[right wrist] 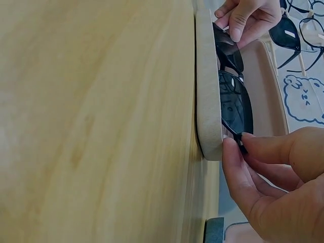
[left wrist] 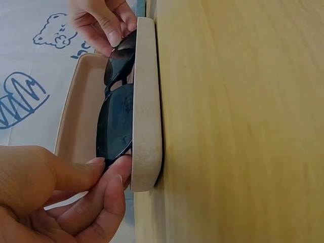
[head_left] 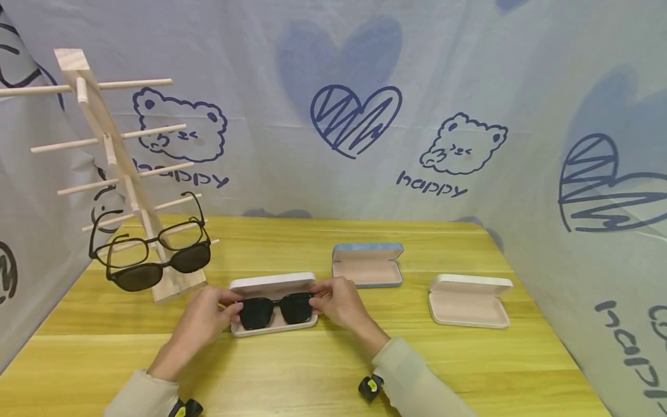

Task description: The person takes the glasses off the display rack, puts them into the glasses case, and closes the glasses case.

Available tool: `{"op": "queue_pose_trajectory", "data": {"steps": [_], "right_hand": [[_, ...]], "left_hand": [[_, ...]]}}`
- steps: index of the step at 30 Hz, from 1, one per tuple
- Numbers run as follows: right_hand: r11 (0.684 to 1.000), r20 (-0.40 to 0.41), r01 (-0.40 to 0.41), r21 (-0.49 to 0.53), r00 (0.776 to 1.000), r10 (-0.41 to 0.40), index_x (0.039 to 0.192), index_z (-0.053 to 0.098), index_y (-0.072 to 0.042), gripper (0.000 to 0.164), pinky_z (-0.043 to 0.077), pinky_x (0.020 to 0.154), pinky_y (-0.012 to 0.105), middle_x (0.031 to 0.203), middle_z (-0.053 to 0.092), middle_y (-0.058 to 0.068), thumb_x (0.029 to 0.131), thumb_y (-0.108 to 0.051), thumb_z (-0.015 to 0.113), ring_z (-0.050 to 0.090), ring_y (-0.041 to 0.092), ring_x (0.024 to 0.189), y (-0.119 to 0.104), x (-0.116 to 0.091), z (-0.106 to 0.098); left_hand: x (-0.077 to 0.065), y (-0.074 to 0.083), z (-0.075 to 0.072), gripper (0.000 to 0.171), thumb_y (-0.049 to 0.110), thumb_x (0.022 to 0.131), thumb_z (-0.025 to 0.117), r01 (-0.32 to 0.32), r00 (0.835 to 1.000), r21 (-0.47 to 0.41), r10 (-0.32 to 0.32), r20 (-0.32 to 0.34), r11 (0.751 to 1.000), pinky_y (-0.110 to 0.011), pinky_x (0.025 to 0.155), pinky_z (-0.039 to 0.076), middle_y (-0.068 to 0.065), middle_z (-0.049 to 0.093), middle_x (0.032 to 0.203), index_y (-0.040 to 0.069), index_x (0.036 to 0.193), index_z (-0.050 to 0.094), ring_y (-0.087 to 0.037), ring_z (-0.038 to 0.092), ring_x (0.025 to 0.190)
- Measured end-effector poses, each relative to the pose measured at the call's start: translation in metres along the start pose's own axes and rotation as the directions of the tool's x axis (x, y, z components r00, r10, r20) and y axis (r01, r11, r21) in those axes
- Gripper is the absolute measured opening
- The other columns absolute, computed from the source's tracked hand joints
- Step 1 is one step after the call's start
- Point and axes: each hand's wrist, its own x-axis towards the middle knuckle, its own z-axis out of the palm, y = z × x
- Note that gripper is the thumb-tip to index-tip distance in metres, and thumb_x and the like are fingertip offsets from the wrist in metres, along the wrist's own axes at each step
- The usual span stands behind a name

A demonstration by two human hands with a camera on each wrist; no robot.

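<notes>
A pair of black sunglasses (head_left: 276,310) sits partly inside an open white glasses case (head_left: 273,281), its dark lenses facing me. My left hand (head_left: 205,313) pinches the left end of the frame between thumb and fingers. At the opposite end, the right hand (head_left: 339,301) pinches the other corner the same way. The left wrist view has the sunglasses (left wrist: 115,121) tilted across the case's front wall (left wrist: 147,111), with the left thumb and fingers at the near corner. In the right wrist view the right thumb and forefinger grip the frame's near corner; the folded temples are mostly hidden.
At the left stands a wooden peg rack (head_left: 112,139) carrying clear-lens glasses (head_left: 151,243) and dark sunglasses (head_left: 161,269). An open blue case (head_left: 367,284) lies behind the right hand. Another open white case (head_left: 469,313) is farther right on the wooden table (head_left: 333,370). Printed cloth (head_left: 271,69) hangs around it.
</notes>
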Motion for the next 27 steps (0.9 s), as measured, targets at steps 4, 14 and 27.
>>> {"op": "queue_pose_trajectory", "data": {"steps": [4, 14, 27], "right_hand": [[0.999, -0.006, 0.021, -0.035, 1.000, -0.021, 0.106, 0.076, 0.007, 0.017, 0.059, 0.057, 0.020, 0.091, 0.078, 0.018, 0.090, 0.002, 0.075, 0.076, 0.020, 0.069, 0.0009, 0.0008, -0.0006], [0.999, 0.001, 0.018, -0.040, 1.000, -0.018, 0.106, 0.077, 0.007, 0.017, 0.059, 0.057, 0.020, 0.092, 0.078, 0.018, 0.090, 0.001, 0.075, 0.077, 0.019, 0.070, 0.0007, 0.0005, -0.0012], [0.996, 0.017, -0.016, -0.090, 1.000, 0.017, 0.109, 0.078, 0.004, 0.019, 0.055, 0.058, 0.019, 0.094, 0.078, 0.015, 0.091, -0.002, 0.075, 0.075, 0.016, 0.072, -0.0022, 0.0002, -0.0016]], "left_hand": [[0.0003, -0.0015, 0.0011, 0.016, 0.002, 0.095, 0.071, -0.004, 1.000, 0.001, 0.004, -0.007, 1.000, -0.024, 0.053, 0.051, -0.014, 0.079, 0.092, -0.005, 0.108, 0.078, -0.012, 0.072, 0.068], [-0.0003, 0.0010, 0.0035, 0.012, 0.004, 0.093, 0.073, -0.014, 0.999, 0.060, 0.016, -0.045, 0.998, -0.025, 0.054, 0.051, -0.007, 0.079, 0.082, 0.002, 0.100, 0.082, -0.009, 0.071, 0.067], [-0.0008, 0.0022, 0.0036, 0.011, 0.005, 0.091, 0.076, 0.008, 0.999, 0.071, -0.005, -0.043, 0.997, -0.026, 0.052, 0.049, -0.008, 0.079, 0.084, 0.003, 0.099, 0.082, -0.009, 0.069, 0.063]]}}
